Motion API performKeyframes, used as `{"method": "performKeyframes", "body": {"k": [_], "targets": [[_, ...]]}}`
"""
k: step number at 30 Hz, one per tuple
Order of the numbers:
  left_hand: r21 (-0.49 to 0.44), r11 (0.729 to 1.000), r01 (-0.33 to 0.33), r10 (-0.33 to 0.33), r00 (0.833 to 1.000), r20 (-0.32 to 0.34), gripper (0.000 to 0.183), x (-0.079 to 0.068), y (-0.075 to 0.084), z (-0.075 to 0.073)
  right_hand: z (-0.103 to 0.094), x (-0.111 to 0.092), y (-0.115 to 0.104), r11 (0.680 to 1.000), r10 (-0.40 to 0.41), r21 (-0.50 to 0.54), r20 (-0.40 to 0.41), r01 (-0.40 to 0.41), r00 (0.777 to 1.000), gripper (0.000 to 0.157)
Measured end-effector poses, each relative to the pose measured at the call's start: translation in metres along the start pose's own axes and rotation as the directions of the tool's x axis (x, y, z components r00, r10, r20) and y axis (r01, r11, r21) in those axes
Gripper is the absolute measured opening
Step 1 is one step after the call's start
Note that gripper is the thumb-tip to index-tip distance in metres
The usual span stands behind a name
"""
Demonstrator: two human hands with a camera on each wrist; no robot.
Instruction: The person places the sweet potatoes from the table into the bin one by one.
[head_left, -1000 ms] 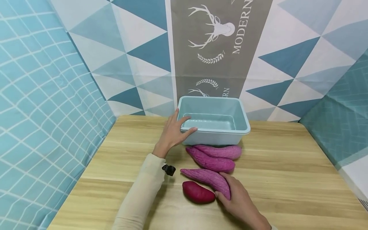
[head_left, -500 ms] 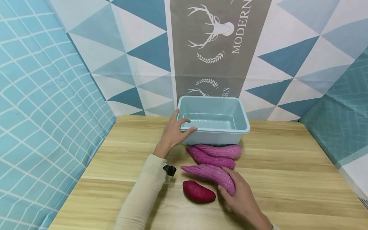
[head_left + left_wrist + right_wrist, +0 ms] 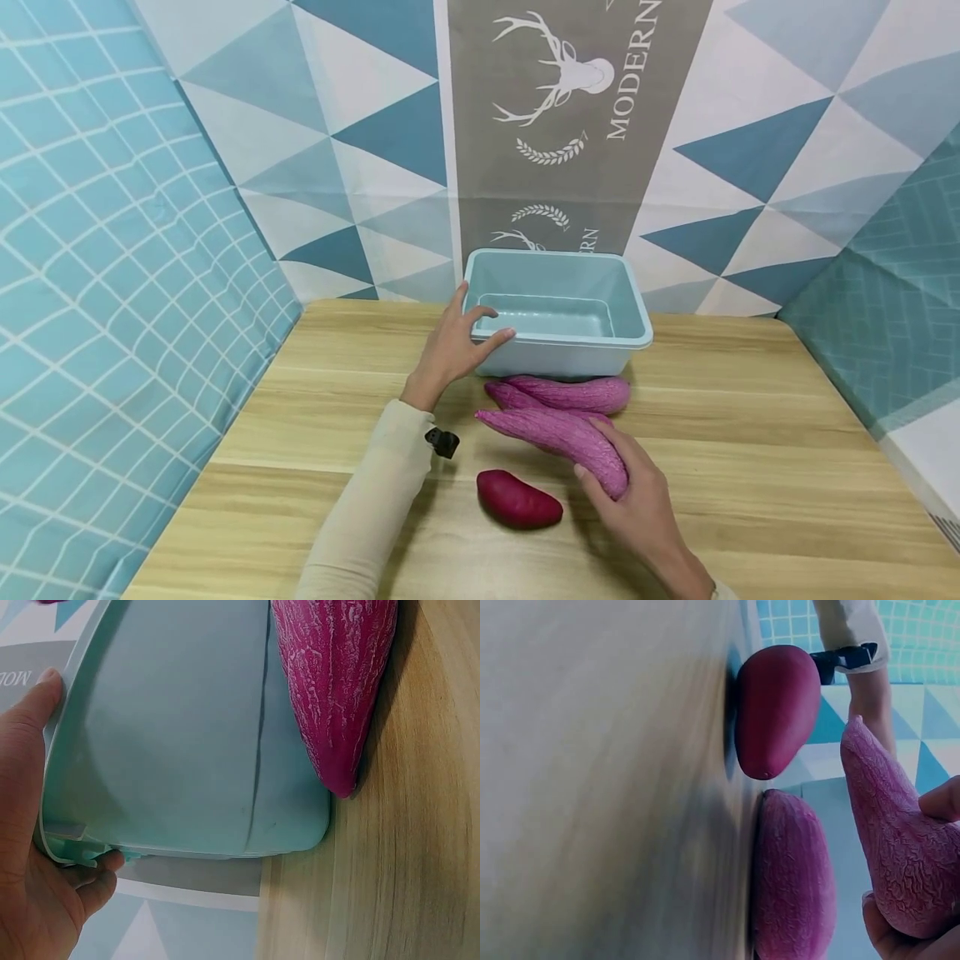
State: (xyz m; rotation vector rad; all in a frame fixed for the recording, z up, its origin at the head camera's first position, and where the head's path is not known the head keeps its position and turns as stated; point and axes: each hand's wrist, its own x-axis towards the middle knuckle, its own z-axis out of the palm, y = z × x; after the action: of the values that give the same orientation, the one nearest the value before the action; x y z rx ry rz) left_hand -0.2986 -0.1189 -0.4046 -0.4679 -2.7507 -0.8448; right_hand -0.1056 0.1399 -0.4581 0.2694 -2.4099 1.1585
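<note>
My right hand (image 3: 637, 508) grips the thick end of a long, wrinkled purple sweet potato (image 3: 558, 433), held raised over the table with its thin tip pointing left. In the right wrist view, thumb and fingers wrap this sweet potato (image 3: 889, 832) from two sides. My left hand (image 3: 450, 346) holds the left end of a light blue plastic bin (image 3: 555, 357). The left wrist view shows the thumb at the rim and fingers curled under the corner. Two more purple sweet potatoes lie before the bin, the back one (image 3: 592, 393) against it, the nearer one (image 3: 510, 395) partly covered by the held one.
A smooth dark red sweet potato (image 3: 519, 500) lies on the wooden table (image 3: 750, 467) nearer to me. The bin stands at the back, close to the patterned wall (image 3: 570, 167). Blue grid cloth (image 3: 112, 250) hangs at the left.
My right hand has lifted the purple sweet potato off the table and moved it slightly forward and right, away from the dark red one. The left hand has stayed at the bin.
</note>
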Motion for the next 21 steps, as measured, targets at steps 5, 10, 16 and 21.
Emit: {"method": "performKeyframes", "body": {"k": [5,10,16,21], "targets": [[-0.023,1.000,-0.009,0.009,1.000,0.001,0.051,0.000,0.001,-0.001,-0.005,0.006,-0.003,1.000,-0.003,0.011,-0.032,0.004,0.999,0.068],[-0.051,0.999,-0.012,0.011,1.000,-0.013,0.049,0.000,0.000,-0.001,-0.006,0.014,-0.003,0.996,-0.066,0.056,-0.068,0.070,0.995,0.070],[-0.063,0.998,-0.018,0.017,1.000,-0.016,0.049,0.003,-0.002,0.001,-0.007,0.020,0.000,0.988,-0.118,0.093,-0.052,0.122,0.992,0.070],[-0.061,0.998,-0.018,0.018,1.000,-0.007,0.050,0.001,-0.003,0.003,-0.009,0.023,0.003,0.981,-0.146,0.125,-0.038,0.150,0.988,0.070]]}}
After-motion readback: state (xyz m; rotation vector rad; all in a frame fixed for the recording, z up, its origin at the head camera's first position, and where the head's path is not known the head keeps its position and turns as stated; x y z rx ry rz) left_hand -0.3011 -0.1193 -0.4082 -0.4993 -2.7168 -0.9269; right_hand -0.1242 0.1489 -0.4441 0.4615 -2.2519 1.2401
